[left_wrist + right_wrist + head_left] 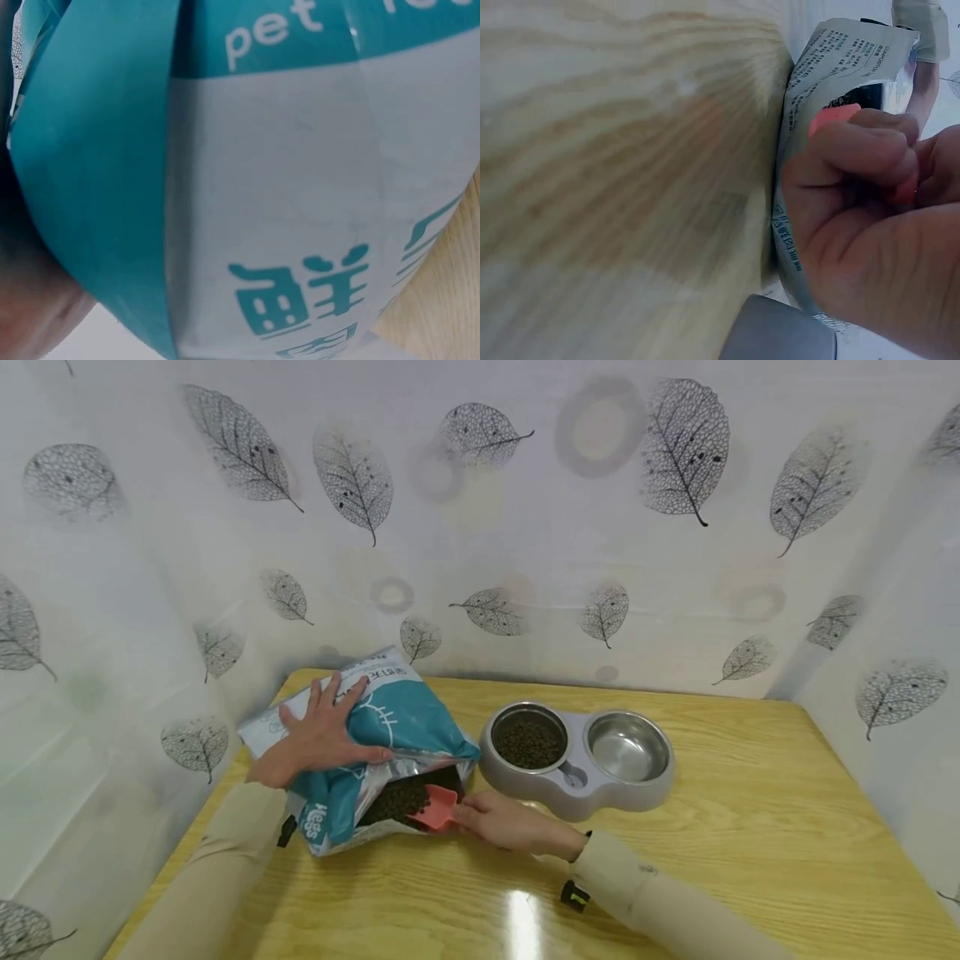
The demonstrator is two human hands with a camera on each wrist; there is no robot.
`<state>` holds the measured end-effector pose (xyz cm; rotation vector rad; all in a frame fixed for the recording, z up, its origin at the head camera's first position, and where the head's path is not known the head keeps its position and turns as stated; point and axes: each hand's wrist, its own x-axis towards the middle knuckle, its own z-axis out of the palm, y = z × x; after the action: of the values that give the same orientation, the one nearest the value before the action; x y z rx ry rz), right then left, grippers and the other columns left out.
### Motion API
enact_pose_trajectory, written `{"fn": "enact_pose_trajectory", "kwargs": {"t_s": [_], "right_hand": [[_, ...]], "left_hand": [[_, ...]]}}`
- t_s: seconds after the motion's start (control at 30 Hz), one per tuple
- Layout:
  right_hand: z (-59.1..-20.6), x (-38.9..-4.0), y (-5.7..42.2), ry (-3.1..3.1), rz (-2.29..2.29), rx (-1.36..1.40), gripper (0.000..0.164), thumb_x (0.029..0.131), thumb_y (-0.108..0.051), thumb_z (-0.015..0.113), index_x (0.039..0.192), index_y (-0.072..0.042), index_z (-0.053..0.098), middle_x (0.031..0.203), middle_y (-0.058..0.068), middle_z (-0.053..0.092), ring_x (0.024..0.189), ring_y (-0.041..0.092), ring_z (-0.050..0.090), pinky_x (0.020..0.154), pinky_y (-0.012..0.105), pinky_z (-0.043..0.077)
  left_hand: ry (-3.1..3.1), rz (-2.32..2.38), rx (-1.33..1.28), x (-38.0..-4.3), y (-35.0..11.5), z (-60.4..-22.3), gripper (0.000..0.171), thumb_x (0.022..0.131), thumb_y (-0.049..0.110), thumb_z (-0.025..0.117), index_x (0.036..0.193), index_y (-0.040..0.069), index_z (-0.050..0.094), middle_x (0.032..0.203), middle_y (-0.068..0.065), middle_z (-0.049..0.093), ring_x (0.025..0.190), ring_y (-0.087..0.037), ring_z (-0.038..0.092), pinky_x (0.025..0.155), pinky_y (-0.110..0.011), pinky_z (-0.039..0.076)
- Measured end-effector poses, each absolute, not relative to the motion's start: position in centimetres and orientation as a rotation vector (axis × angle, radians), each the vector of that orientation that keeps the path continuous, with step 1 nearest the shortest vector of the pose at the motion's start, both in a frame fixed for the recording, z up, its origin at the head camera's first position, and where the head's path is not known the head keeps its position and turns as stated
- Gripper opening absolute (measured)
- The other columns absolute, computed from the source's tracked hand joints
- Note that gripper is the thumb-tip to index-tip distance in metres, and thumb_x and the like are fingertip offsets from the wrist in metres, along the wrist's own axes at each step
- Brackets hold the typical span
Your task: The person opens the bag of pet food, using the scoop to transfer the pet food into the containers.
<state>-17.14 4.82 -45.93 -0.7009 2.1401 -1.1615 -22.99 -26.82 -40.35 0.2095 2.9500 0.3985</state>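
A teal and white pet food bag (408, 714) lies on its side on the table, its mouth facing the front right with brown kibble (395, 802) inside. On top of the bag rests my left hand (322, 735), fingers spread. My right hand (502, 820) grips the handle of a pink scoop (438, 808) at the bag's mouth, and the scoop's blade is among the kibble. In the right wrist view the curled fingers (855, 157) hide most of the scoop. The left wrist view is filled by the printed bag (277, 172).
Right of the bag stands a grey double feeder (577, 797). Its left steel bowl (528, 768) holds kibble; the right steel bowl (628, 747) shows a bare shiny bottom. The wooden table (765, 827) meets a leaf-printed curtain (525, 543) at the back and sides.
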Motion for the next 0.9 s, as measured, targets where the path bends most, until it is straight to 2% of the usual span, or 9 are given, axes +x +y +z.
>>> {"fn": "enact_pose_trajectory", "kwargs": {"t_s": [0.2, 0.5, 0.73, 0.9], "right_hand": [[-46.6, -16.6, 5.9, 2.015, -1.276, -0.651, 0.042, 0.112, -0.029, 0.042, 0.091, 0.004, 0.057, 0.054, -0.005, 0.045, 0.043, 0.007, 0.037, 0.043, 0.022, 0.032], [-46.4, -16.3, 6.5, 1.906, -1.385, -0.637, 0.044, 0.113, -0.03, 0.039, 0.099, 0.009, 0.055, 0.061, -0.003, 0.048, 0.048, 0.007, 0.039, 0.044, 0.022, 0.033], [-46.9, -16.6, 6.6, 1.834, -1.498, -0.651, 0.048, 0.112, -0.039, 0.037, 0.092, 0.002, 0.053, 0.066, -0.001, 0.05, 0.052, 0.009, 0.04, 0.047, 0.022, 0.036], [-46.8, -16.6, 6.6, 1.814, -1.533, -0.653, 0.046, 0.112, -0.038, 0.037, 0.095, 0.002, 0.052, 0.068, -0.001, 0.05, 0.053, 0.008, 0.041, 0.048, 0.022, 0.037]], "left_hand": [[2.949, 0.389, 0.208, -23.0, -26.8, -40.3, 0.128, 0.074, 0.08, 0.07, 0.167, 0.02, 0.007, 0.171, -0.027, -0.004, 0.153, -0.058, -0.009, 0.101, -0.092, -0.003], [2.952, 0.386, 0.205, -23.1, -27.0, -40.4, 0.128, 0.074, 0.08, 0.07, 0.167, 0.02, 0.008, 0.171, -0.026, -0.004, 0.153, -0.058, -0.009, 0.101, -0.092, -0.003], [2.953, 0.395, 0.208, -23.0, -26.9, -40.4, 0.127, 0.074, 0.079, 0.071, 0.167, 0.02, 0.008, 0.171, -0.026, -0.004, 0.154, -0.058, -0.01, 0.101, -0.092, -0.003], [2.951, 0.402, 0.209, -23.1, -26.8, -40.2, 0.127, 0.074, 0.078, 0.072, 0.167, 0.02, 0.008, 0.171, -0.026, -0.005, 0.154, -0.058, -0.01, 0.101, -0.092, -0.004]]}}
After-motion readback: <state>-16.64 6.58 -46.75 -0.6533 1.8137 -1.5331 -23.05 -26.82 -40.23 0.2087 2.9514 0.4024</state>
